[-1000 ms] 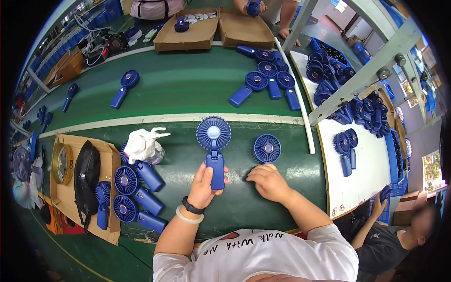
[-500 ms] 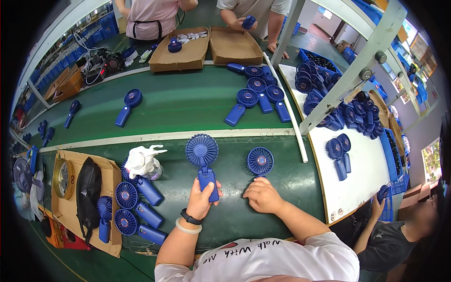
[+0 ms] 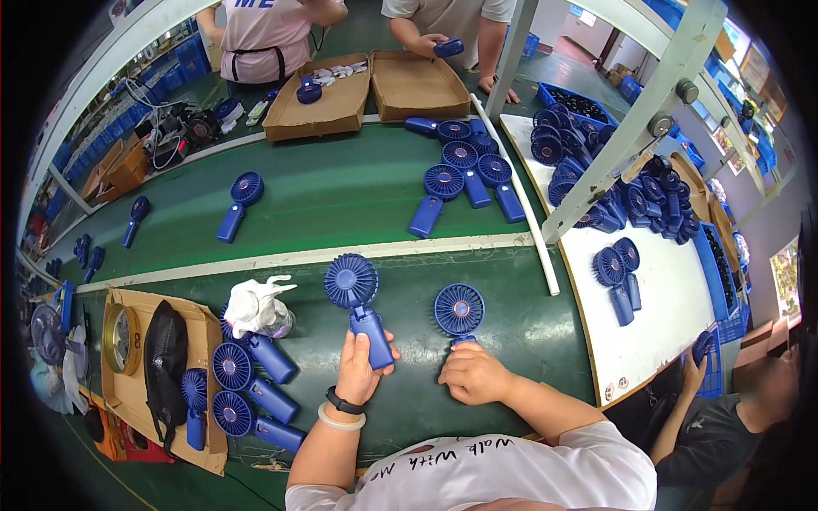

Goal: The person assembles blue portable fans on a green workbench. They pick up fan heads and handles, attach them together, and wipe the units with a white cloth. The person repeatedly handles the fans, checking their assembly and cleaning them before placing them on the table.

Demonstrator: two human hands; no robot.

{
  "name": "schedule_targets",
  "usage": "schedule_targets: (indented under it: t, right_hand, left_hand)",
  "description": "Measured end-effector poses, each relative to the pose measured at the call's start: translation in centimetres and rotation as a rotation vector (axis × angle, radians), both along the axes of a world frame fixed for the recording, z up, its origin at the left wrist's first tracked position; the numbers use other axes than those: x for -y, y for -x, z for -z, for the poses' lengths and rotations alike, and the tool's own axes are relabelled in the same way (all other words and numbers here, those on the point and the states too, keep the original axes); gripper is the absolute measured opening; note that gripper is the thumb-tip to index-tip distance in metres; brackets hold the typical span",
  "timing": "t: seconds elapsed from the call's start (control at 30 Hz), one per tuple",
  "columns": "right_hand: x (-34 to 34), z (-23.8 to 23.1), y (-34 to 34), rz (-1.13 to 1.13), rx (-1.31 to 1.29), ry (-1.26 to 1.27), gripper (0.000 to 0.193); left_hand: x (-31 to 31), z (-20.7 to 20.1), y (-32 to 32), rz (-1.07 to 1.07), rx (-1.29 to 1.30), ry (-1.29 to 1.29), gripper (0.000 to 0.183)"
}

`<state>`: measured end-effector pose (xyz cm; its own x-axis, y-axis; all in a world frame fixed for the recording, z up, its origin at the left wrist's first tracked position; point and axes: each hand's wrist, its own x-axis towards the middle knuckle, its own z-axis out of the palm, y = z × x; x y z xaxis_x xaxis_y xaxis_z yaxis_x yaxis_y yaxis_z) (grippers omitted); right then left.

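My left hand [image 3: 361, 375] is wrapped round the handle of a blue handheld fan [image 3: 351, 281], holding it upright with the head pointing away from me. A second blue handheld fan [image 3: 459, 310] is in my right hand [image 3: 475, 375], its round grille facing up. The curled fingers hide most of that fan's handle. Left of my left arm, several blue fans [image 3: 233, 366] lie on the green worktable [image 3: 409, 383]. Beside them, a crumpled white glove [image 3: 254, 307] rests on a clear jar [image 3: 282, 322].
A cardboard tray [image 3: 119, 400] at left holds a black pouch [image 3: 165, 358] and a tape roll [image 3: 123, 339]. Beyond lies a green conveyor [image 3: 332, 187] with scattered fans. At right, a white board [image 3: 656, 341] carries piled fans beside a metal post [image 3: 630, 136]. Co-workers stand across and sit at right.
The fan in my left hand has tipped leftward and turned slightly. My right hand keeps its hold, with its fan a little lower. The whole view has shifted slightly.
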<state>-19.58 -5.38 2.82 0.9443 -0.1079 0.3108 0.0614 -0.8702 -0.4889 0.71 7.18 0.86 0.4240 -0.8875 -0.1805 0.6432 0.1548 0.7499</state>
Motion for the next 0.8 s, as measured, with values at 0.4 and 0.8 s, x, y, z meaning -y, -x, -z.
schedule_targets:
  t: [0.4,0.8]
  right_hand:
    - [0.36,0.42,0.19,-0.032,0.007,-0.013,0.014]
    - [-0.44,-0.05,0.09,-0.228,-0.032,-0.194,0.013]
  left_hand:
    - [0.20,-0.25,0.08,-0.015,0.176,-0.055,0.049]
    - [0.23,-0.85,-0.03,-0.022,0.186,-0.176,0.021]
